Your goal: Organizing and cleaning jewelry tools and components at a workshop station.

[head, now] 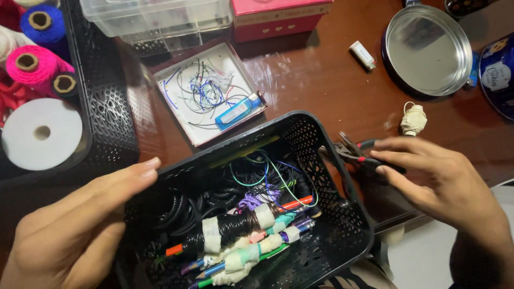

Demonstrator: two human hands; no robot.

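The left hand (pixel 80 225) lies flat and open against the left wall of a black perforated basket (pixel 342 214), its fingers stretched along the rim and gripping nothing. The basket sits at the near edge of the dark wooden table (pixel 332 85) and holds coils of black cable (pixel 176 208), loose green and blue wires (pixel 267 176), and a bundle of tools wrapped in pale tape (pixel 241 241).

The right hand (pixel 439 182) hovers just beside the basket's right wall, its fingers half curled and loosely spread over a pair of pliers with red and black handles (pixel 356 152). The fingertips touch the handles; whether they grip them cannot be told.

Behind the basket, toward the middle of the table, lies a shallow box lid (pixel 209 93) with snippets of wire and a blue lighter (pixel 238 111) inside. A small wad of pale tape (pixel 413 119) rests near the right hand. Further back stand a round metal tin lid (pixel 426 51), a small white stick (pixel 362 54) and a pink box (pixel 278 18). At the left edge another black basket (pixel 107 101) holds spools of thread in pink (pixel 33 64), blue (pixel 43 22) and white (pixel 42 134).
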